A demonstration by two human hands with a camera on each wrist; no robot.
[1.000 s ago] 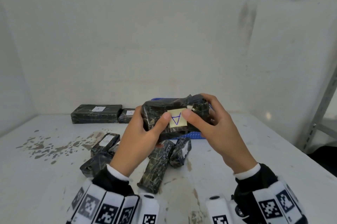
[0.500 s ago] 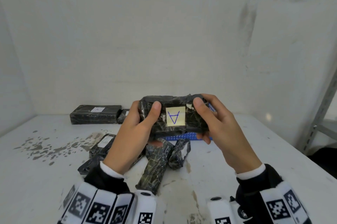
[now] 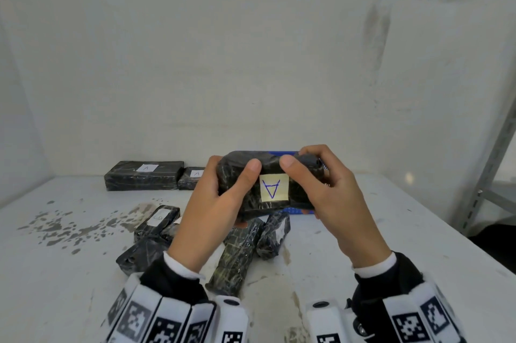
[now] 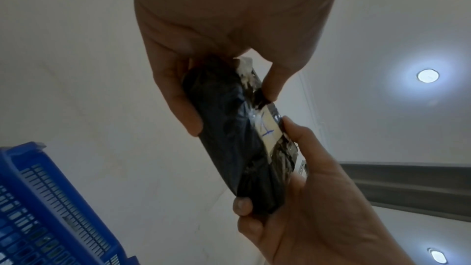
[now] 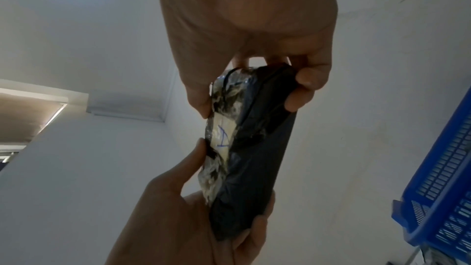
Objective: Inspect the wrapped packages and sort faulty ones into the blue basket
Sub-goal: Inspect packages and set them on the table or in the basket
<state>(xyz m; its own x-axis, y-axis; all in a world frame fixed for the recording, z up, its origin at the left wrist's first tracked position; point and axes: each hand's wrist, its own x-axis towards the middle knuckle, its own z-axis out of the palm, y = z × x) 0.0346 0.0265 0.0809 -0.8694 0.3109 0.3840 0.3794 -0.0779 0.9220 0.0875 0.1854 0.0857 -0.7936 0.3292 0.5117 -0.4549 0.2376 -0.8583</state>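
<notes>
Both hands hold one black wrapped package [image 3: 296, 192] up over the table, its yellow label [image 3: 274, 187] with a blue "A" upside down towards me. My left hand [image 3: 217, 211] grips its left end and my right hand [image 3: 332, 197] its right end, thumbs on the upper edge. The wrist views show the same package [image 4: 229, 144] [image 5: 257, 164] edge-on, with crinkled wrap around the label. The blue basket [image 3: 282, 152] stands behind the package, mostly hidden; its slotted wall [image 4: 38, 198] [image 5: 446, 178] shows in the wrist views.
Several black wrapped packages lie below my hands, among them a long one [image 3: 237, 259], a short one [image 3: 275, 233] and a labelled one [image 3: 157, 218]. Two labelled "A" packages [image 3: 143, 175] [image 3: 194, 175] sit by the back wall. A metal shelf post [image 3: 488, 169] stands right.
The package's labelled face has turned more towards me. Both thumbs slid off the label and up to the package's top edge.
</notes>
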